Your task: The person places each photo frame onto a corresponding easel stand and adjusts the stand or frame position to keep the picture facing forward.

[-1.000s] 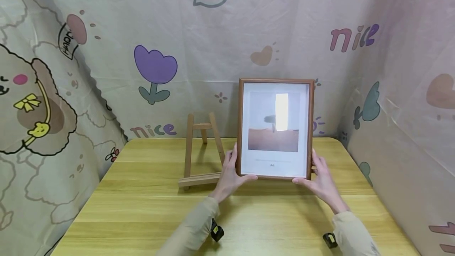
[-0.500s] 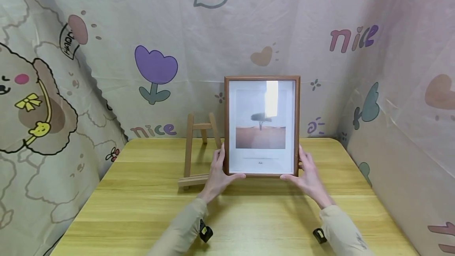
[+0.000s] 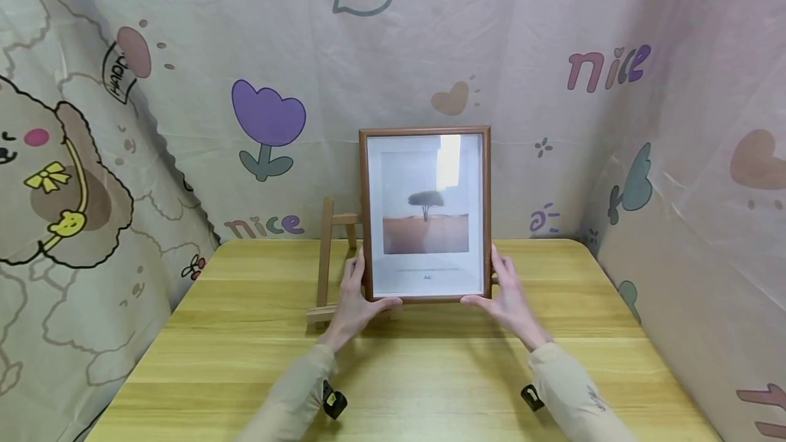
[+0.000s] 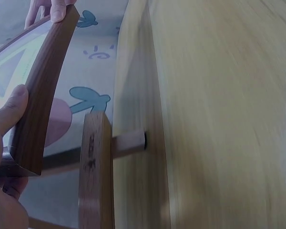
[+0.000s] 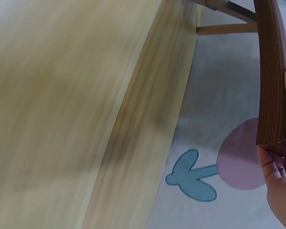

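A brown wooden picture frame (image 3: 426, 217) with a print of a tree on red ground is held upright in the head view. My left hand (image 3: 354, 302) grips its lower left corner, thumb across the front. At the lower right corner my right hand (image 3: 510, 302) grips it the same way. Behind and to the left stands a small wooden easel (image 3: 325, 251), its right part hidden by the frame. In the left wrist view the frame's bottom edge (image 4: 45, 90) is raised above the easel's ledge (image 4: 96, 171). The right wrist view shows the frame's corner (image 5: 275, 95) over my fingers.
The easel stands on a yellow wood-grain table (image 3: 430, 374). A printed cloth (image 3: 516, 33) hangs behind the table and along both sides. Small black devices are strapped at both wrists.
Both hands have carried the picture frame leftward and slightly up, from beside the easel to in front of its right part. The easel has stayed in place.
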`<act>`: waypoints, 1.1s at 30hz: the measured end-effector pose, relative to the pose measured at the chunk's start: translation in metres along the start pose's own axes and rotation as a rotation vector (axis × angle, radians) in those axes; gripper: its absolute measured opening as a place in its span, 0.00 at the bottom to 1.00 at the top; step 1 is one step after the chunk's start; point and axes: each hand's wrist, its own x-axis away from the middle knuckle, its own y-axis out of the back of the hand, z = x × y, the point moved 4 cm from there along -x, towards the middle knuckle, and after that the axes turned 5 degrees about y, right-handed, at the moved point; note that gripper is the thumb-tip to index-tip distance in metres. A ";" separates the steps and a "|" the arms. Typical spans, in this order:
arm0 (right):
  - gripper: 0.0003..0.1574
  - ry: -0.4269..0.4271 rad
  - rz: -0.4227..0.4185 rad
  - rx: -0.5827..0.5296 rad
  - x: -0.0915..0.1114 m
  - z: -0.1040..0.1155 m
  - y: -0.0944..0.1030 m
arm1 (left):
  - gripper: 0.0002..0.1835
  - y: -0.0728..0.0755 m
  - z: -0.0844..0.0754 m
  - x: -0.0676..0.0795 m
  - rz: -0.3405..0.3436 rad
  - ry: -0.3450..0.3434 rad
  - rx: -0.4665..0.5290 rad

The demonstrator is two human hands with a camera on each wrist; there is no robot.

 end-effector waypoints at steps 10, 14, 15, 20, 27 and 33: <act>0.80 0.019 0.007 -0.020 -0.009 0.012 -0.020 | 0.69 0.022 0.009 0.003 -0.046 -0.034 -0.017; 0.79 0.037 -0.002 -0.039 -0.012 0.017 -0.028 | 0.70 0.030 0.016 0.005 -0.064 -0.019 -0.029; 0.79 0.042 -0.005 -0.050 -0.013 0.017 -0.030 | 0.70 0.032 0.017 0.006 -0.065 -0.015 -0.026; 0.78 0.070 -0.011 -0.056 -0.016 0.022 -0.042 | 0.70 0.043 0.022 0.009 -0.065 0.008 -0.012; 0.78 0.092 -0.002 -0.069 -0.021 0.032 -0.056 | 0.70 0.057 0.031 0.012 -0.096 -0.023 0.002; 0.78 0.104 0.003 -0.078 -0.025 0.038 -0.069 | 0.71 0.067 0.040 0.015 -0.114 -0.018 -0.015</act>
